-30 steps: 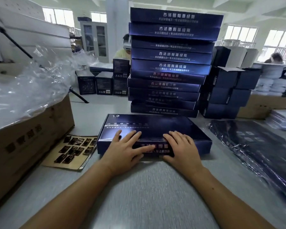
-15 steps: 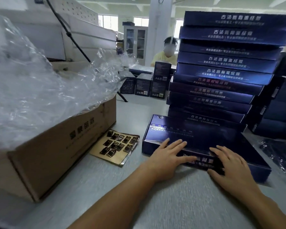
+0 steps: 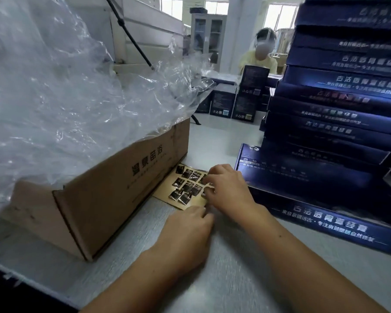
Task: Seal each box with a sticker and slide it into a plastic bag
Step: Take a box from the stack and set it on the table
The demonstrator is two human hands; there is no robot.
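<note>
We find one narrow lane of grey surface, between the brown cardboard carton on the left and the flat dark-blue box on the right. The tan sheet of dark stickers, left hand and right hand fill it. Crumpled clear plastic film overhangs the carton. A tall stack of dark-blue boxes walls the far right. Near us, the surface lies open.

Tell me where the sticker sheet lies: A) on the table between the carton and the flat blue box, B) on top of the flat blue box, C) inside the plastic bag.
A: the sticker sheet lies flat on the table, between the carton and the flat blue box.
</note>
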